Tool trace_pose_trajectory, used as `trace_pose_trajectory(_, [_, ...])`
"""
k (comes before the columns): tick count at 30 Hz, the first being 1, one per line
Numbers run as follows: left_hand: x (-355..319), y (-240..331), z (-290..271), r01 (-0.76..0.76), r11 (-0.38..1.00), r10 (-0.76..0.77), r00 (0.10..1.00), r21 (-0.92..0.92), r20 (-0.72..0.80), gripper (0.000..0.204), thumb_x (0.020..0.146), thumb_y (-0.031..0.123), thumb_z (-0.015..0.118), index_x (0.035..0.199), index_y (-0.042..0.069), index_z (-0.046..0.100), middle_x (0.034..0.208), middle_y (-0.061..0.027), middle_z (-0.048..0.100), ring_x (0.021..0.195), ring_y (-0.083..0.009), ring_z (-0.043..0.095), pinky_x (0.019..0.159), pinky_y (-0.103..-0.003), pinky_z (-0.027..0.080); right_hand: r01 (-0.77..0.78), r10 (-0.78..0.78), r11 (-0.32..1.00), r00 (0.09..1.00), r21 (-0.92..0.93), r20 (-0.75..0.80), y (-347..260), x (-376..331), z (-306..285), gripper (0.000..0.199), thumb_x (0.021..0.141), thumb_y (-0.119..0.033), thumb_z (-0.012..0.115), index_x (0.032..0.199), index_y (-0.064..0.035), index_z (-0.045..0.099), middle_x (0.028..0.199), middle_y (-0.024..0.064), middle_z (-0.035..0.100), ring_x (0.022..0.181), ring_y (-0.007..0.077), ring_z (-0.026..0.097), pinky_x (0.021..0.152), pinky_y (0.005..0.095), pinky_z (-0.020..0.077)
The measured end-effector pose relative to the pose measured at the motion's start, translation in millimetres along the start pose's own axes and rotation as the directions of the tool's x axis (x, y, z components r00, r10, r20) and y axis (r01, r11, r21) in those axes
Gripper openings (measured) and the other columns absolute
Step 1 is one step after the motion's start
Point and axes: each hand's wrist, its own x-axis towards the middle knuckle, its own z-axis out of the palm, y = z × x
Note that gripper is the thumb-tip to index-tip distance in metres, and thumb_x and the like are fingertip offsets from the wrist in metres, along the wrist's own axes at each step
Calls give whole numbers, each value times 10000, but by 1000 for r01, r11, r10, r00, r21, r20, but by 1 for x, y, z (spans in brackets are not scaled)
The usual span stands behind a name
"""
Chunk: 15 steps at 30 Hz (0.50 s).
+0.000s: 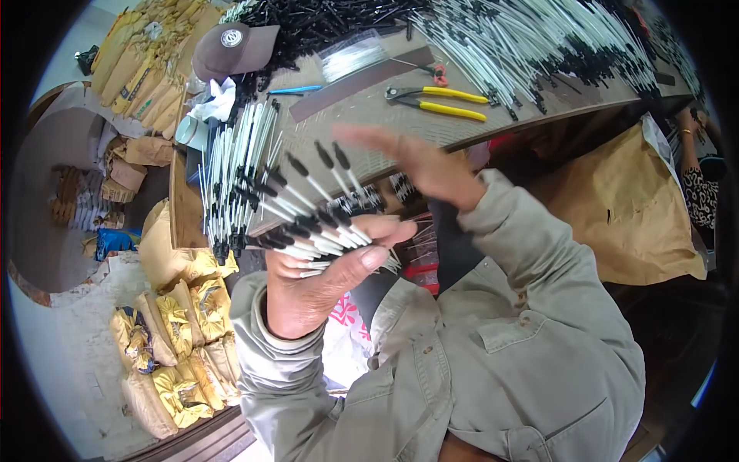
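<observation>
My left hand is closed around a bundle of thin white rods with black tips. The rods fan out, their black ends pointing up and away to the left, and my thumb presses across them. Just beyond the bundle, my right hand hovers over the table's front edge with fingers stretched out flat, slightly blurred and holding nothing. A stack of similar rods lies at the table's left end, close to my left hand. Farther back rest pliers with yellow handles.
The table carries a large rod heap, dark pieces, a cap, a blue pen and a brown strip. A paper bag stands right; wrapped packages lie left. Another person's arm shows far right.
</observation>
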Motion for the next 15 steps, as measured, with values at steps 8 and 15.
trace_pose_trajectory(8, [15,1,-11,126,943,-155,985,-308,-72,298,849,51,586,1118,-66,535,973,-237,632,902,-304,641,811,-400,530,-623,458,516,781,588,425,32,-102,60,714,917,-557,141,1396,-40,257,1391,68,357,1248,167,356,1044,310,275])
trace_pose_trajectory(15, [18,4,-10,97,958,-106,994,-270,-18,297,844,35,572,1115,-81,534,960,-258,628,872,-321,645,773,-417,543,-610,351,723,728,324,589,133,-179,61,506,974,-368,306,1318,-2,367,1306,118,442,1170,171,413,987,296,330])
